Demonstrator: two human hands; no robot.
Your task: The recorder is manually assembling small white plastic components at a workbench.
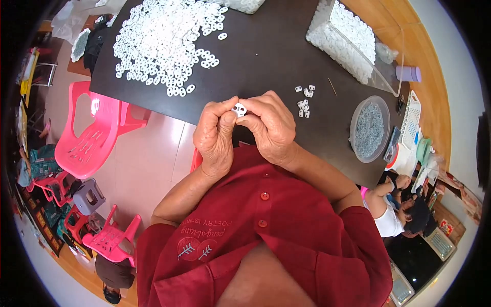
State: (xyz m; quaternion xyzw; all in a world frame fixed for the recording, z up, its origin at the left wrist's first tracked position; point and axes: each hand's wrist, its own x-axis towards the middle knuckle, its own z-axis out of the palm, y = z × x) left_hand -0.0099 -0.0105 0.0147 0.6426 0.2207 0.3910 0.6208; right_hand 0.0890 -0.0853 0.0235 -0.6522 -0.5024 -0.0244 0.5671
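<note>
Between the fingertips of my left hand [215, 134] and my right hand [272, 125] is a small white plastic piece with holes [239, 109], held just over the table's near edge. Both hands pinch it with thumb and forefinger, and the fingers cover part of it. Ahead and to the left, a large heap of white oval pieces with two holes each [158, 38] spreads over the dark table [261, 64]. To the right lies a small cluster of white pieces [304, 108]. A round clear tub [353, 128] beyond it holds many small grey, shiny parts.
A clear bin [386, 77] of white pieces stands at the far right, near a thin stick [332, 86] and a purple cup [409, 74]. Pink plastic chairs [89, 143] are on the left. Other people sit at the lower right [388, 210] and lower left [115, 271].
</note>
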